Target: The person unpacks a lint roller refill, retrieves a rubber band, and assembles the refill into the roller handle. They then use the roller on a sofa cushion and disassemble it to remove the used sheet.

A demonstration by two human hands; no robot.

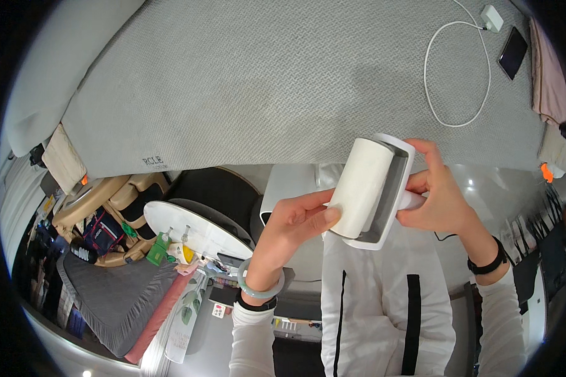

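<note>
A lint roller (361,188) with a thick white roll is held up in front of me, tilted, just off the near edge of the sofa. Its white and grey case (406,182) sits along the roll's right side. My right hand (443,198) grips the short white handle from the right, with the index finger up against the case. My left hand (292,226) pinches the lower left side of the roll, thumb on its surface; the other fingertips are partly hidden behind it. Beyond both hands spreads the grey textured sofa cover (264,81).
A white charging cable (426,75) with a plug (492,19) lies at the far right of the sofa, beside a dark phone (513,53) and a pink cloth (550,75). To the left are a round white table (195,229), a tan chair (88,204) and a grey cushion (116,298).
</note>
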